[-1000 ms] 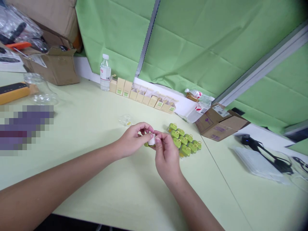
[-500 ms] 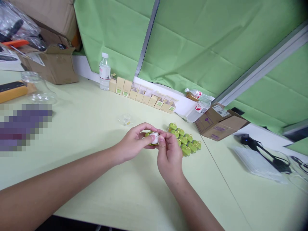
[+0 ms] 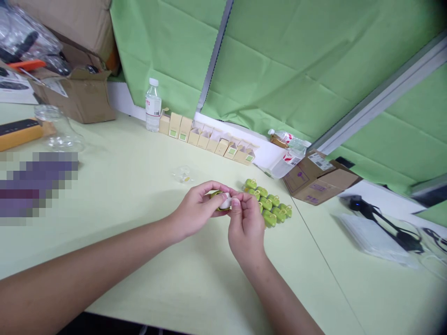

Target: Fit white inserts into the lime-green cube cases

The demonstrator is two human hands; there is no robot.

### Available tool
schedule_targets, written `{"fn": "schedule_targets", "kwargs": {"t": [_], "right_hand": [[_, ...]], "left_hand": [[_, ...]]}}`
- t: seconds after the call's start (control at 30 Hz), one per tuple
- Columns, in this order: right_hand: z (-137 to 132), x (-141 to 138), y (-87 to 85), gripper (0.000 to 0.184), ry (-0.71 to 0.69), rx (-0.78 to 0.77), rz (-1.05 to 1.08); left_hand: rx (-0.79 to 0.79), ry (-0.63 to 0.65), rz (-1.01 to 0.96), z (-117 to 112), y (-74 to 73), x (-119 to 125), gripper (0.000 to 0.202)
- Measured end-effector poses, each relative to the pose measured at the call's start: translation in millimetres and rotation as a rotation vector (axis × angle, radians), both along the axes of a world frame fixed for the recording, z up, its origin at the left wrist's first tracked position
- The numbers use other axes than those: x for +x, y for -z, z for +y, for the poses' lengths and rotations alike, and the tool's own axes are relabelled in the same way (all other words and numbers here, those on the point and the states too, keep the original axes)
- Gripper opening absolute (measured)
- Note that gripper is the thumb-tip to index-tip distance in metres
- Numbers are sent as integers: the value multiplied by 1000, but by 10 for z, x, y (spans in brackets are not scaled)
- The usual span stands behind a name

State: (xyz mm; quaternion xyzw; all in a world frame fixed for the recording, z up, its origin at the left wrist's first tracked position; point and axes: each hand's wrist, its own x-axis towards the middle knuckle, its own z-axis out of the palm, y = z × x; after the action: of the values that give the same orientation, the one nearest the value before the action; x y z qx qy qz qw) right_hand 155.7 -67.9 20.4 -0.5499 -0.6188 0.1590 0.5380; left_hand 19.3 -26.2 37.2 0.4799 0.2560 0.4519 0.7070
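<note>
My left hand is closed around a small green case, with its thumb pressing on a rounded white piece inside it. My right hand meets it from the right. Its thumb and forefinger pinch at the right edge of the white piece, where a thin pale bit shows. Fingers cover most of the case. Just beyond the right hand lie several similar green cases with yellowish loops, grouped in rows. A crumpled clear plastic piece with a yellow spot rests on the table behind the left hand.
Several small beige boxes line the back edge, some with raised flaps. Next to them stands a water bottle. A clear jar and a cardboard box are at left. Another carton and black cables are at right.
My right fingertips now pinch a thin pale bit at the edge of the white piece. The left thumb has slid slightly right over it. The camera view has shifted a little.
</note>
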Motion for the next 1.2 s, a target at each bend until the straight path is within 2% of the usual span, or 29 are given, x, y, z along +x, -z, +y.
{"fn": "schedule_targets", "kwargs": {"t": [0.77, 1.2], "right_hand": [[-25, -27, -7, 12, 26, 45, -99], [-36, -11, -24, 11, -36, 37, -37]], "left_hand": [[77, -23, -7, 6, 32, 25, 12], [88, 18, -12, 38, 31, -26, 21]]}}
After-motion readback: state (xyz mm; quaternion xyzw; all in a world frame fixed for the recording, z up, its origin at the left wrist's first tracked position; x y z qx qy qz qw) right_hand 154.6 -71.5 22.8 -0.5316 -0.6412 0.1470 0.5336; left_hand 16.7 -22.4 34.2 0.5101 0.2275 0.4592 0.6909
